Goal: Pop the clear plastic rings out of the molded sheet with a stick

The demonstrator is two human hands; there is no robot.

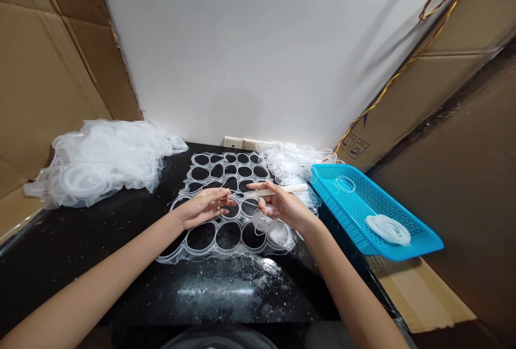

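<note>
Left hand (203, 206) open over clear plastic ring webbing (213, 254), right hand (282, 206) pinching a pale strip (296, 189)

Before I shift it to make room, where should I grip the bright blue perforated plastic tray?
Grip the blue tray's short near rim, coming from the right: that end seems to overhang the black speckled counter, leaving room underneath for fingers.

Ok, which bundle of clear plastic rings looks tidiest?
The tight coiled stack in the blue plastic basket. The left heap and the heap behind it are loose and crumpled.
</note>
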